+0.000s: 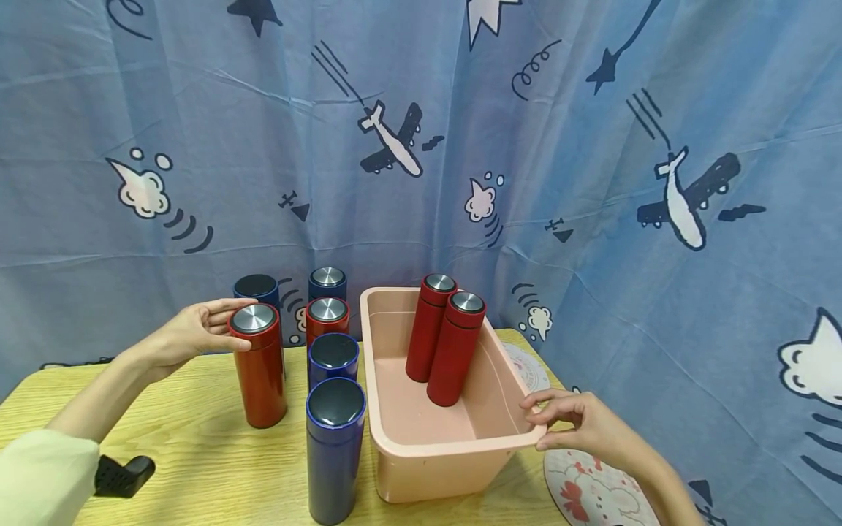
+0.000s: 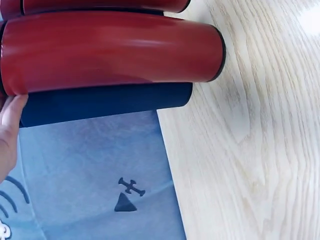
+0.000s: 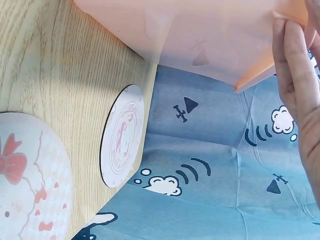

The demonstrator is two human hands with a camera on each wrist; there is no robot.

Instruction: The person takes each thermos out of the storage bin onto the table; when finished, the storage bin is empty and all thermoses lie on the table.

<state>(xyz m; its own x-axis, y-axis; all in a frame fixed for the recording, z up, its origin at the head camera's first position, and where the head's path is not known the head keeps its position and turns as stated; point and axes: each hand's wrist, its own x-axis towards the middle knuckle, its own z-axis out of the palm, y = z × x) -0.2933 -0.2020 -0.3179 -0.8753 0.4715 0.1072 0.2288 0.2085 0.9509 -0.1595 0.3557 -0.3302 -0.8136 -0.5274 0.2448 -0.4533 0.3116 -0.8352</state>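
My left hand (image 1: 187, 337) holds a red thermos (image 1: 262, 380) near its silver-topped cap, thumb in front and fingers at the far side. In the left wrist view, the red thermos (image 2: 110, 50) stands in front of a dark blue one (image 2: 110, 102), and only fingertips (image 2: 12, 117) show. My right hand (image 1: 588, 427) pinches the front right corner of a pink plastic bin (image 1: 460, 447). Inside the bin, two red thermoses (image 1: 430, 329) (image 1: 455, 358) stand side by side, leaning slightly. The right wrist view shows my fingers on the rim of the bin (image 3: 200, 35).
Left of the bin, a row holds two blue thermoses (image 1: 334, 460) (image 1: 333, 358), a red one (image 1: 327, 313) and a dark blue one (image 1: 327, 283). Another dark blue thermos (image 1: 256, 286) stands behind the held one. Round printed mats (image 1: 595, 486) (image 3: 122, 137) lie right of the bin. A black object (image 1: 123, 476) sits at left.
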